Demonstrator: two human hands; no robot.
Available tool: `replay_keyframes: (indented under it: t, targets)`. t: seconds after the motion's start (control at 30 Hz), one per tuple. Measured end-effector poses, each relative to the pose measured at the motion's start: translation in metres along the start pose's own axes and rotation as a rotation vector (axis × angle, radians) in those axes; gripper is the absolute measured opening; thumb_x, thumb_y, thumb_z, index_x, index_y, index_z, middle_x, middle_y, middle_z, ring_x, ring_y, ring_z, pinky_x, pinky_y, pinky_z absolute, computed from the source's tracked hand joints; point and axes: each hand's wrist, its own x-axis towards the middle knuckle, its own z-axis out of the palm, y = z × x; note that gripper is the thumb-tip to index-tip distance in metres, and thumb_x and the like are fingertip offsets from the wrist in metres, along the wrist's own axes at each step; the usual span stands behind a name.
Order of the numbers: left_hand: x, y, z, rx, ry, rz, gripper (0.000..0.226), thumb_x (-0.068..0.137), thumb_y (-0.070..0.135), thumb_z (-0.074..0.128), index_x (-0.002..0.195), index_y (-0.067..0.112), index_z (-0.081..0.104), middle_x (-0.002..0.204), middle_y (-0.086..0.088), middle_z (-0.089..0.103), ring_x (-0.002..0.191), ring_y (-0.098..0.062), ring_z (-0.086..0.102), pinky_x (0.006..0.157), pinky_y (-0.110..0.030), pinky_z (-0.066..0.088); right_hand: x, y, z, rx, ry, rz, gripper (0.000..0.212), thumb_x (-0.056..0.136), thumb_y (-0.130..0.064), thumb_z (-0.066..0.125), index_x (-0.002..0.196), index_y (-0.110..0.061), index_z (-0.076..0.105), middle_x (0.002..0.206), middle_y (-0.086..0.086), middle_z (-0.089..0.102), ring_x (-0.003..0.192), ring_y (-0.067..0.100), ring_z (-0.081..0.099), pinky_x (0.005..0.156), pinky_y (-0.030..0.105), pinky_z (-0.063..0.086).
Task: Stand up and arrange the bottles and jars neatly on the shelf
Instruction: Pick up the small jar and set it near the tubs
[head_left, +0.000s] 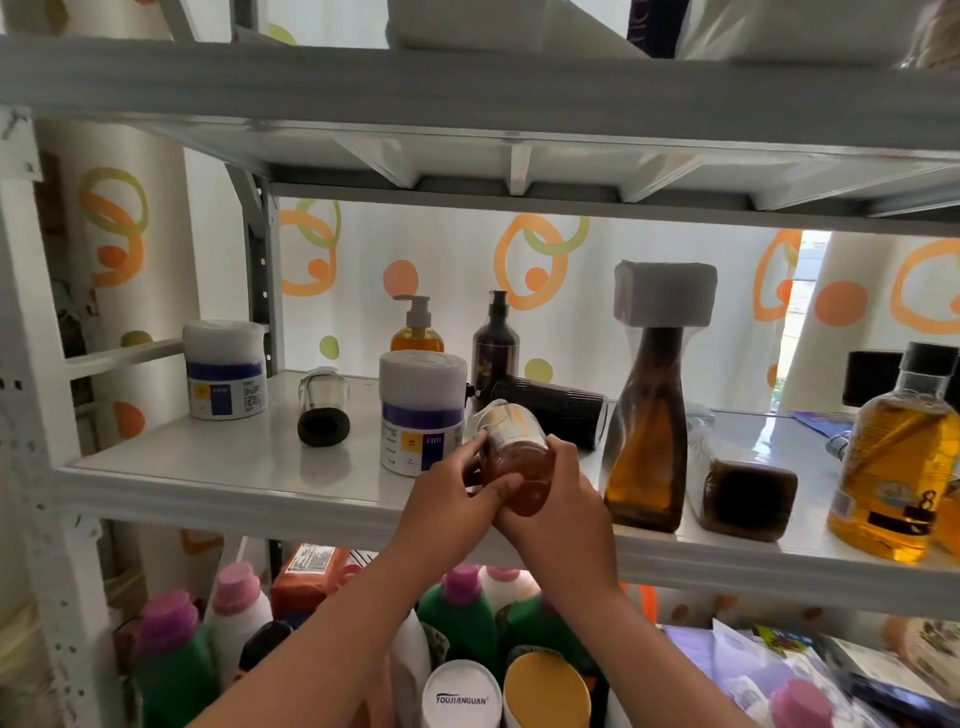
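The left hand (447, 493) and right hand (563, 499) both grip the tilted amber jar (511, 457) just right of the white tub (421, 415). It is best righted first, then seated flat beside that tub.

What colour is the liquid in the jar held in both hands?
Amber-brown liquid in the jar, best seen in the head view.
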Motion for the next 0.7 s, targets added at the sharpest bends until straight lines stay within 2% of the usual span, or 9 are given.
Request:
replay_keyframes:
  t: [0.07, 0.17, 0.3, 0.4, 0.47, 0.57, 0.7]
  targets:
    - [0.0006, -0.0007, 0.0013, -0.029, 0.008, -0.008, 0.065, 0.086, 0.034, 0.062, 0.143, 0.026, 0.034, 0.137, -0.001, 0.053, 0.117, -0.013, 0.054, 0.07, -0.005, 0.042, 0.0013, -0.0009, -0.0005, 0.002, -0.004, 0.017, 0.084, 0.07, -0.053, 0.071, 0.136, -0.026, 0.028, 0.12, -0.001, 0.06, 0.102, 0.015, 0.062, 0.078, 0.022, 0.052]
    - [0.001, -0.0013, 0.0018, -0.065, 0.012, -0.011, 0.063, 0.086, 0.032, 0.062, 0.143, 0.025, 0.034, 0.138, -0.003, 0.052, 0.115, -0.013, 0.055, 0.078, -0.012, 0.045, 0.0016, -0.0041, -0.0001, -0.021, -0.003, 0.053, 0.077, 0.073, -0.052, 0.069, 0.132, -0.025, 0.028, 0.117, 0.0, 0.061, 0.097, 0.015, 0.063, 0.075, 0.021, 0.053]
    - [0.0017, -0.0015, -0.0024, -0.063, -0.001, -0.002, 0.061, 0.089, 0.03, 0.059, 0.143, 0.025, 0.033, 0.138, -0.001, 0.05, 0.107, -0.004, 0.049, 0.08, -0.013, 0.045, 0.0019, -0.0082, 0.0011, -0.036, -0.013, 0.069, 0.075, 0.074, -0.054, 0.067, 0.132, -0.024, 0.028, 0.116, 0.0, 0.061, 0.097, 0.017, 0.063, 0.08, 0.027, 0.055]
    - [0.0032, -0.0034, -0.006, -0.066, -0.03, -0.011, 0.059, 0.09, 0.026, 0.057, 0.144, 0.024, 0.033, 0.14, -0.003, 0.049, 0.121, -0.014, 0.051, 0.086, -0.021, 0.05, 0.0024, -0.0072, -0.0014, -0.022, -0.056, 0.036, 0.075, 0.077, -0.053, 0.063, 0.135, -0.024, 0.026, 0.115, 0.001, 0.062, 0.096, 0.018, 0.064, 0.083, 0.032, 0.055]
    - [0.0031, -0.0034, -0.0062, -0.053, -0.034, -0.01, 0.059, 0.091, 0.024, 0.057, 0.144, 0.023, 0.032, 0.142, -0.004, 0.047, 0.127, -0.018, 0.048, 0.092, -0.025, 0.048, 0.0029, -0.005, -0.0024, -0.01, -0.08, 0.03, 0.071, 0.081, -0.049, 0.063, 0.136, -0.025, 0.025, 0.115, 0.001, 0.063, 0.096, 0.018, 0.064, 0.083, 0.031, 0.055]
    - [0.003, -0.0025, -0.0037, -0.036, -0.023, 0.002, 0.059, 0.092, 0.022, 0.056, 0.145, 0.023, 0.031, 0.143, -0.003, 0.045, 0.129, -0.018, 0.046, 0.09, -0.019, 0.044, 0.0032, -0.0034, -0.003, -0.003, -0.112, 0.032, 0.065, 0.085, -0.04, 0.061, 0.137, -0.025, 0.024, 0.117, 0.001, 0.062, 0.097, 0.017, 0.064, 0.08, 0.025, 0.055]
    - [0.0014, -0.0041, -0.0006, -0.032, 0.023, 0.006, 0.057, 0.092, 0.019, 0.057, 0.144, 0.022, 0.034, 0.142, -0.004, 0.047, 0.125, -0.015, 0.049, 0.073, -0.003, 0.043, 0.0065, -0.0021, -0.0075, -0.003, -0.168, 0.047, 0.055, 0.091, -0.022, 0.052, 0.137, -0.024, 0.022, 0.114, 0.004, 0.062, 0.094, 0.018, 0.063, 0.078, 0.025, 0.053]
